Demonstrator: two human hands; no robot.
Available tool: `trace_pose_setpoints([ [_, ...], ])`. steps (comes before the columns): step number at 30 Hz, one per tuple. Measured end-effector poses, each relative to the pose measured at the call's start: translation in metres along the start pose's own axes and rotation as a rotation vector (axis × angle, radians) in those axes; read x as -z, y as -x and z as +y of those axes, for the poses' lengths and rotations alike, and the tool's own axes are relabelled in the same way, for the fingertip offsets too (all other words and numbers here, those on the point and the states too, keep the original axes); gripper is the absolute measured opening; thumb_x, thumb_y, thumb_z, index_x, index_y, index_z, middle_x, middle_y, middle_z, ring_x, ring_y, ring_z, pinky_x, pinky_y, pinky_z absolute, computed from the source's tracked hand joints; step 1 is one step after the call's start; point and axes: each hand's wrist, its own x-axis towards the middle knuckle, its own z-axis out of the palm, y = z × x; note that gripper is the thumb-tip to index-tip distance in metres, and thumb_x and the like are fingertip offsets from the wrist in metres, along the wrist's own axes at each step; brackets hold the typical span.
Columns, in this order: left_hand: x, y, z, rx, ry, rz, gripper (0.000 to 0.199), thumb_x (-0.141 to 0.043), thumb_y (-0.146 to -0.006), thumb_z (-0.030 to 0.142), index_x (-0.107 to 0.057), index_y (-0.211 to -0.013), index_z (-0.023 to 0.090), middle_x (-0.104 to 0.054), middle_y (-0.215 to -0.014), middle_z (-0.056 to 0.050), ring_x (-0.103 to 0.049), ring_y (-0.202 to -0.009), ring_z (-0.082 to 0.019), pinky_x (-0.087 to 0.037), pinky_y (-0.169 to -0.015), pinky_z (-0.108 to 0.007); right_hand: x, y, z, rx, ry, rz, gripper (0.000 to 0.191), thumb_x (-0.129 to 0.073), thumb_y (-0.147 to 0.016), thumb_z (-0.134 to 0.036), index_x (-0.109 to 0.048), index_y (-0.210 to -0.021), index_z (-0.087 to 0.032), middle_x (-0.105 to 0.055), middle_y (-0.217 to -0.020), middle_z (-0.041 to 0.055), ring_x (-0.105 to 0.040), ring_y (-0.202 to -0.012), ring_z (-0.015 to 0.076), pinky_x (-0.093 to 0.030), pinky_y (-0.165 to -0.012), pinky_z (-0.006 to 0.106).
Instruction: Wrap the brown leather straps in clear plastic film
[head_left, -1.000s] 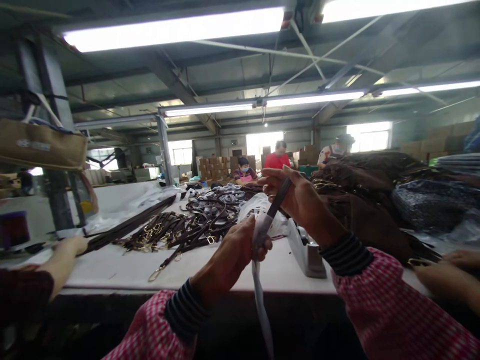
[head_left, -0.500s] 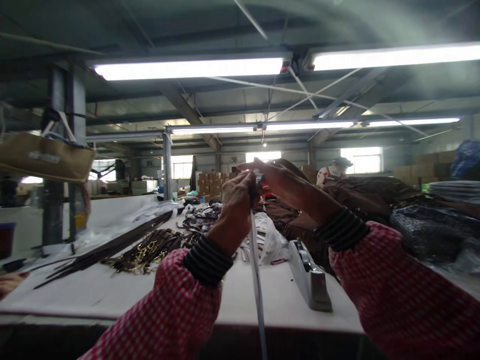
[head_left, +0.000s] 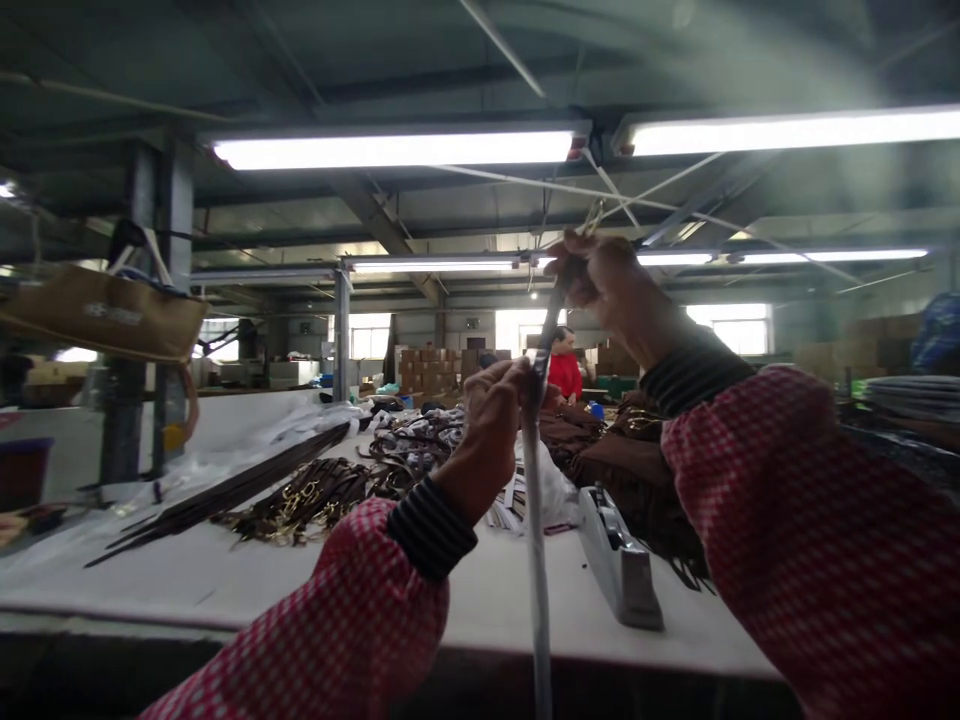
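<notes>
A long strap [head_left: 535, 520] hangs upright before me. Its upper stretch is dark; below my left hand it looks pale, as if covered in white wrapping. My left hand [head_left: 495, 400] is closed, pinching the strap where dark meets pale. Higher up and to the right, my right hand [head_left: 600, 275] grips the dark upper end. A metal clasp [head_left: 595, 215] pokes out above those fingers. The strap's lower end runs out of view past the table edge. Behind it on the white table [head_left: 375, 590] stands a grey tape dispenser [head_left: 622, 560], touched by neither hand.
Dark straps with brass-coloured clasps [head_left: 300, 500] lie in a heap at left, beside long dark strips [head_left: 240, 480]. Brown fabric pieces [head_left: 622, 460] are piled at right. A clear plastic bag [head_left: 551, 470] sits mid-table. Farther back is a person in red [head_left: 566, 375].
My right hand has risen away from my left, drawing the strap's clasp end up into view. My left hand has shifted slightly right and down, still on the strap.
</notes>
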Motion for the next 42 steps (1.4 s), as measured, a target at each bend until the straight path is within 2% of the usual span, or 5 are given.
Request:
trace_pose_setpoints([
  [9, -0.038, -0.043, 0.065, -0.208, 0.220, 0.059, 0.030, -0.061, -0.089, 0.010, -0.057, -0.060, 0.016, -0.056, -0.050, 0.004, -0.050, -0.043, -0.007, -0.040, -0.050, -0.023, -0.034, 0.018, -0.026, -0.053, 0.081, -0.498, 0.033, -0.056, -0.105, -0.037, -0.073, -0.090, -0.014, -0.074, -0.082, 0.0083, -0.070, -0.074, 0.0196, -0.054, -0.064, 0.033],
  [15, -0.024, -0.037, 0.041, -0.214, 0.158, 0.145, 0.028, -0.074, -0.088, 0.025, -0.062, -0.064, 0.016, -0.050, -0.049, 0.008, -0.037, -0.040, -0.004, -0.026, -0.043, -0.021, -0.027, 0.039, 0.015, -0.214, 0.008, -0.412, 0.038, -0.055, -0.100, -0.052, -0.074, -0.092, -0.020, -0.073, -0.076, 0.0076, -0.064, -0.066, 0.0202, -0.052, -0.059, 0.033],
  [21, -0.013, -0.025, 0.010, -0.129, 0.173, 0.159, 0.022, -0.066, -0.090, 0.022, -0.066, -0.069, 0.014, -0.061, -0.054, 0.003, -0.042, -0.038, -0.005, -0.029, -0.042, -0.021, -0.017, 0.055, 0.047, -0.183, 0.015, -0.368, 0.019, -0.071, -0.087, -0.036, -0.075, -0.086, -0.017, -0.074, -0.074, 0.0076, -0.059, -0.060, 0.0167, -0.046, -0.053, 0.027],
  [33, 0.010, -0.017, -0.010, 0.100, 0.230, -0.026, 0.011, -0.072, -0.085, 0.024, -0.069, -0.082, 0.014, -0.066, -0.065, 0.002, -0.056, -0.047, -0.008, -0.040, -0.046, -0.021, 0.009, 0.079, 0.096, -0.300, -0.169, -0.485, 0.025, -0.073, -0.088, -0.046, -0.075, -0.090, -0.021, -0.073, -0.083, 0.0048, -0.061, -0.067, 0.0162, -0.050, -0.058, 0.027],
  [42, 0.032, -0.001, -0.016, 0.029, 0.116, 0.077, 0.028, -0.083, -0.071, 0.014, -0.062, -0.089, 0.016, -0.071, -0.074, 0.001, -0.069, -0.063, -0.013, -0.050, -0.056, -0.020, 0.003, 0.192, 0.137, -0.436, -0.297, -0.412, 0.037, -0.065, -0.093, -0.059, -0.069, -0.097, -0.022, -0.065, -0.070, 0.0017, -0.056, -0.058, 0.0144, -0.042, -0.055, 0.026],
])
